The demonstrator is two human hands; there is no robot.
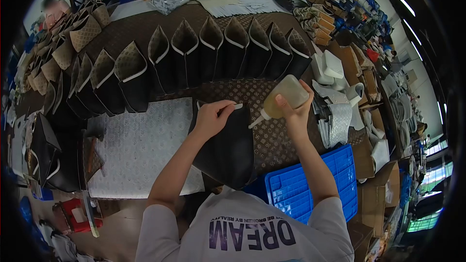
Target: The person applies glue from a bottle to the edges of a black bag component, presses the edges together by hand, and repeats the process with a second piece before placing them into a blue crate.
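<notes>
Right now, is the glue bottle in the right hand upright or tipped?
Tipped. The glue bottle in the right hand lies slanted, its nozzle pointing down-left toward the dark piece under the left hand.

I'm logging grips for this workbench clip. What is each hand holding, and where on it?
Right hand grips the glue bottle around its body, nozzle pointing left. Left hand pinches the top edge of the dark bag piece.
</notes>
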